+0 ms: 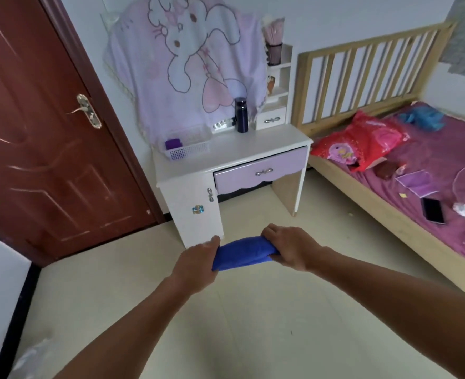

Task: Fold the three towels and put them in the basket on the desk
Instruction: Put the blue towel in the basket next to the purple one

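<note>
Glossy floor; both grips clutch plush folded towel.

Fluffy cloth towel, perforated plastic basket, glossy white desk.

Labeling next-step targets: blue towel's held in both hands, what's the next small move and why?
Probably carry the blue towel forward to the basket on the desk. It looks folded, gripped at each end by the left hand and right hand, short of the desk; the basket holds a purple towel at its left end, with room beside it.
</note>
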Motion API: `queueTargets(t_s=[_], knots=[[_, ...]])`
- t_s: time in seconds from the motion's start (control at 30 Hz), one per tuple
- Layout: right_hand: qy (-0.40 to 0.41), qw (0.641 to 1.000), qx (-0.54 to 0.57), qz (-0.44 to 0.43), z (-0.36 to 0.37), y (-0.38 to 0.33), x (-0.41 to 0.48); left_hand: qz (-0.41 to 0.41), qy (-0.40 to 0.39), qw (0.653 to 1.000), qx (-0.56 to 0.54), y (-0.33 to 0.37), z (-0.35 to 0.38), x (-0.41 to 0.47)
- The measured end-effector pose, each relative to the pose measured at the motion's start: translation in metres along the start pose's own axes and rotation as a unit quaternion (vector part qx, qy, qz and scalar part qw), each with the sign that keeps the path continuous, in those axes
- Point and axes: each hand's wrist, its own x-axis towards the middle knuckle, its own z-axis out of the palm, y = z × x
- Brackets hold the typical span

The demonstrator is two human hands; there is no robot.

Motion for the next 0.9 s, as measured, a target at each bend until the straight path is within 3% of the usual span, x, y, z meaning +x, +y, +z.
queueTargets(t_s=[0.13,0.43,0.63,0.9], knots=[[0.066,0.997,-0.035,-0.015,0.000,0.042,0.063,-0.001,0.012,0.998,0.065,-0.021,-0.007,0.079],[0.092,0.986,-0.091,-0.104,0.024,0.175,0.218,-0.016,0.028,0.988,0.153,-0.077,0.009,0.262],[0.090,0.979,-0.067,-0.171,0.018,0.251,0.342,-0.049,0.046,0.988,0.140,-0.114,0.006,0.365],[0.083,0.955,-0.020,-0.284,0.015,0.259,0.493,-0.163,0.053,0.978,0.121,-0.182,-0.005,0.418]])
